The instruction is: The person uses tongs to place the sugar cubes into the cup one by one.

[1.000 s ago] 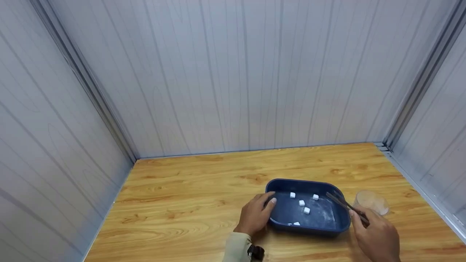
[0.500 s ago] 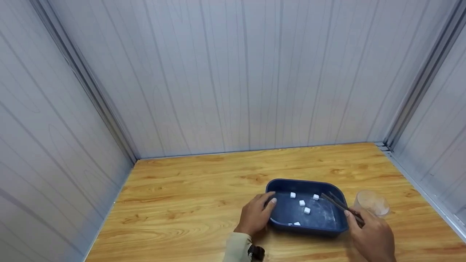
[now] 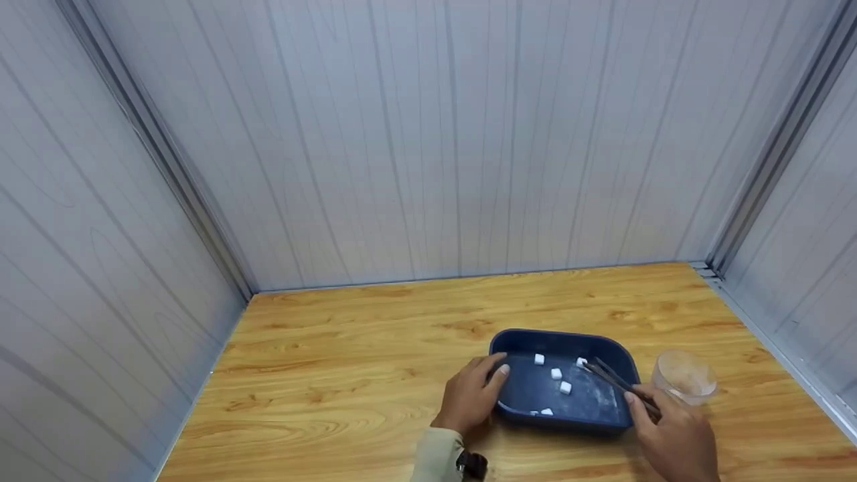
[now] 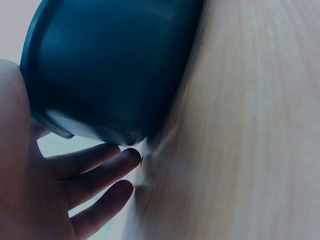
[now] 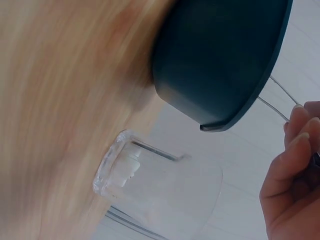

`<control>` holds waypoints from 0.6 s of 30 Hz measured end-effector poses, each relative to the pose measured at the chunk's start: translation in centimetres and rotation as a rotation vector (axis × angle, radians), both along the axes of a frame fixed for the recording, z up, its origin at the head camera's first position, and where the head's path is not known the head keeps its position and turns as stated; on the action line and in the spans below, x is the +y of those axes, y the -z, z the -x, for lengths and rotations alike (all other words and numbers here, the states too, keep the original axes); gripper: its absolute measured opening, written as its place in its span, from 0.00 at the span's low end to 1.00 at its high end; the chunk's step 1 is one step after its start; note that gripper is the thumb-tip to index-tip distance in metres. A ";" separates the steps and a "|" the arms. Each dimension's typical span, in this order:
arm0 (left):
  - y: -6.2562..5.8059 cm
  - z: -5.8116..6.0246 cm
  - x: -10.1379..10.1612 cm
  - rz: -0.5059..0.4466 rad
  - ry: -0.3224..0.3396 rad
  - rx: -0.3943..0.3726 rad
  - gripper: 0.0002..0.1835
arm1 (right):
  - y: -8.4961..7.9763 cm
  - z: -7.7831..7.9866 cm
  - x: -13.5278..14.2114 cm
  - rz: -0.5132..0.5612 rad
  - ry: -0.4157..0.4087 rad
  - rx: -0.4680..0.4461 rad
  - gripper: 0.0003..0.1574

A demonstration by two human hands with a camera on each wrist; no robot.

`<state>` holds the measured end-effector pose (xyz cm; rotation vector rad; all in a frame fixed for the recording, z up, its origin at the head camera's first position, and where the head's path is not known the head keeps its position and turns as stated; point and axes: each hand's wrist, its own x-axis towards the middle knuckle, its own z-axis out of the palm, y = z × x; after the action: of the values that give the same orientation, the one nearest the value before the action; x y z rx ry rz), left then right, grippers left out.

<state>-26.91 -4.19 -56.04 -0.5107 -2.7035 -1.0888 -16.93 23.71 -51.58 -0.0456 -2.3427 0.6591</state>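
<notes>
The dark blue container (image 3: 525, 391) has a smooth, plain outer wall where both wrist views come near it. It sits on the right half of the desk (image 3: 348, 375), close to the person, with five white cubes (image 3: 556, 373) in it, one of them partly hidden by the near wall. Pale, powdery smears mark its floor.

The left hand (image 3: 466, 395) lies against the container's left end, thumb over the rim, several fingers straight and spread outside. A pale sleeve (image 3: 435, 455) and a small black device (image 3: 472, 464) show at that wrist. The right hand (image 3: 676, 428) grips dark tweezers (image 3: 621, 383) that reach over the right rim; one tip meets the rearmost right cube, though whether they pinch it cannot be told. Just beside the container, to its right, a clear cup (image 3: 684, 376) stands upright with white pieces at its bottom.

The desk is yellow-brown with a streaky wood grain and darker knots. Around it rise a back wall (image 3: 428, 147) and side walls (image 3: 87, 234) of pale grey panelling, lined with darker grain, and metal corner posts (image 3: 161, 161) run up where they meet.
</notes>
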 end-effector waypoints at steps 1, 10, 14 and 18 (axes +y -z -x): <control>0.0 0.0 0.0 0.001 -0.001 -0.001 0.26 | 0.0 0.0 -0.1 0.000 -0.001 -0.004 0.08; 0.0 0.0 0.0 -0.005 0.008 -0.001 0.25 | 0.3 -0.1 -0.5 0.003 -0.014 -0.045 0.08; 0.1 0.1 -0.1 0.002 0.008 0.004 0.26 | 0.4 -0.1 -0.6 0.001 -0.015 -0.047 0.09; 0.1 0.0 -0.1 0.004 0.007 -0.002 0.26 | 0.6 -0.1 -0.8 0.013 -0.018 -0.042 0.09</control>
<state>-26.91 -4.27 -56.14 -0.5204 -2.7087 -1.0861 -16.83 22.88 -52.16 -0.0449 -2.3817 0.6887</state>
